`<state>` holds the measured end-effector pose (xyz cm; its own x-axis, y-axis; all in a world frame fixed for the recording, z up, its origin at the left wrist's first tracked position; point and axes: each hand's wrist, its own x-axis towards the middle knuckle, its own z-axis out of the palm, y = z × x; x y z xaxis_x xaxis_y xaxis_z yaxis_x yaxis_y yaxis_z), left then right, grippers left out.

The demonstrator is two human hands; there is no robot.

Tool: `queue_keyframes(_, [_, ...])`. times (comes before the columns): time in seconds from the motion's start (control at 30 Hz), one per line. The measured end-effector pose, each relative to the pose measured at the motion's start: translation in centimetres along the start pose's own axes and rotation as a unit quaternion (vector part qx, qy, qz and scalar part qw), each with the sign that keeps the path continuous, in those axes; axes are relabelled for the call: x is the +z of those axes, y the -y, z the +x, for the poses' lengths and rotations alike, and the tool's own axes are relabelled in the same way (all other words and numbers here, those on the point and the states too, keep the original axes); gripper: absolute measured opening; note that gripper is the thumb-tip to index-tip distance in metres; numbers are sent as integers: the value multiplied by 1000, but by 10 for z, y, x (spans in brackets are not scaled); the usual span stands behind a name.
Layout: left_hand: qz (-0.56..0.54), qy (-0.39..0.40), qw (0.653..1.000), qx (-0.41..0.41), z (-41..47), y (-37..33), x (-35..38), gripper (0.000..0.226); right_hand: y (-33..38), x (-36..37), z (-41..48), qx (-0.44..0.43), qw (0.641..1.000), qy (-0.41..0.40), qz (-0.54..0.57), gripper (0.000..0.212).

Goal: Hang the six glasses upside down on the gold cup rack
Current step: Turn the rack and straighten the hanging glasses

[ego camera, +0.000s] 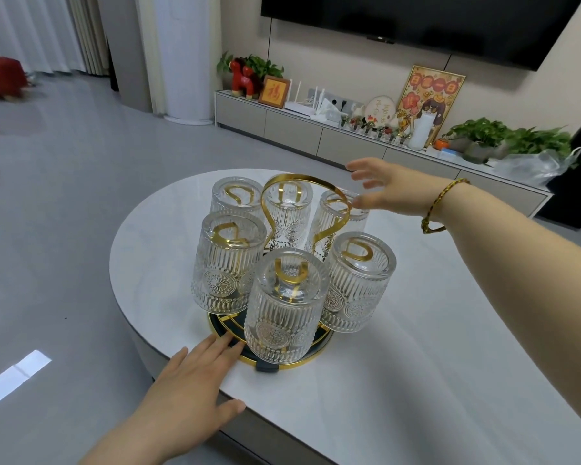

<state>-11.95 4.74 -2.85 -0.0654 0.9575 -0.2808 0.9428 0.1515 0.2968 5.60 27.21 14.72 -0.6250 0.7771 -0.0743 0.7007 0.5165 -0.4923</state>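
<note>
The gold cup rack [307, 181] stands on a white oval table [416, 347], its looped handle rising in the middle over a dark round base rimmed in gold. Several ribbed clear glasses hang upside down on its prongs, among them the front glass [284, 307], the left glass [227, 263] and the right glass [358, 283]. My left hand [195, 374] lies flat, fingertips touching the base's front left rim. My right hand [388, 189] hovers open just right of the handle, beside the back right glass [337, 223], holding nothing.
The table's front left edge runs close under my left hand, with grey floor beyond. A low TV cabinet [349, 142] with plants, frames and ornaments lines the far wall under a wall-mounted television [433, 18]. A white column unit [185, 58] stands at the back left.
</note>
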Motion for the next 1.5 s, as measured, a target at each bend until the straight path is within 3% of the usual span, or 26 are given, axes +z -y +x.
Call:
queue_keyframes(0.13, [-8, -4, 1000, 9, 1, 4, 0, 74, 12, 7, 12, 3, 1000, -18, -1, 69])
queue_keyframes(0.4, [-15, -2, 1000, 20, 7, 7, 3, 73, 39, 20, 37, -49, 990, 82, -104, 87])
queue_keyframes(0.9, [-17, 15, 999, 28, 10, 9, 1, 72, 52, 30, 61, -92, 987, 45, -125, 66])
queue_keyframes(1.5, [-25, 20, 999, 21, 10, 9, 1, 74, 49, 30, 61, -82, 988, 43, -126, 77])
